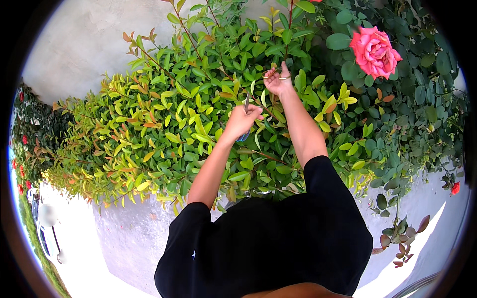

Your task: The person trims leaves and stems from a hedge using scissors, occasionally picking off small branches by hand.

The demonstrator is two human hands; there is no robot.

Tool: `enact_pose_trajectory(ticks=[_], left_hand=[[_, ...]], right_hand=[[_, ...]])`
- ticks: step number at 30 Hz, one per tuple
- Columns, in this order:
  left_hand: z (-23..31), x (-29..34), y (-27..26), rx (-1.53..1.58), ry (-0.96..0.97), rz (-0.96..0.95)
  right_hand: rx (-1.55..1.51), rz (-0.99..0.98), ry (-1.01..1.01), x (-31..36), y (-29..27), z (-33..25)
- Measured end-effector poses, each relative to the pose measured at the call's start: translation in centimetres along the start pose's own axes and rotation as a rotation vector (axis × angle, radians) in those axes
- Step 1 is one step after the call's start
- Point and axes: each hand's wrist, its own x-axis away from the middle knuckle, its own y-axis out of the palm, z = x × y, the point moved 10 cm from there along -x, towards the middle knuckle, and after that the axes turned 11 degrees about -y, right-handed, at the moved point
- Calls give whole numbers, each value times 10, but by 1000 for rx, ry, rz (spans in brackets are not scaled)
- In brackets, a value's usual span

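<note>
My left hand is closed around a pair of scissors at the middle of a leafy green shrub. The blue handles show below the hand, and a dark blade points up past the knuckles. Higher and to the right, my right hand reaches into the leaves, palm partly turned up. Its thumb stands apart from its half-curled fingers, with foliage showing in the gap. Thin gold-coloured bands show at this hand. Upright reddish stems rise from the shrub above both hands.
A large pink rose hangs right of my right hand, among darker rose foliage. A small red bloom is lower right. Behind the shrub stands a pale wall. A light concrete surface lies below. A white vehicle shows far left.
</note>
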Motion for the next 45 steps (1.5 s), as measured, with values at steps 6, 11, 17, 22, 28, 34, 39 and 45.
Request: enact_pose_trajectory(ticks=[6,11,17,22,28,34,39,45], left_hand=[[-5,-3,-4,77,-41,16],[6,-18,3,166,-22,18],[22,-38,19,268,66,60],[21,-45,23,281,48,33],[40,-41,34,337,61,-1],[51,-30,16,142,133,32],[84,7,44,33,160,-276],[69,-46,-8,-219,251,282]], right_hand=[[211,56,-97,-13,-20,-5],[431,-7,-201,7,-21,-9],[387,-218,-106,41,2,-19],[-40,-276,-125,89,48,-44],[367,-258,-203,82,39,-123],[2627,-107,-166,147,36,-119],[2264,-346,71,182,19,-98],[2327,-14,-441,154,71,-156]])
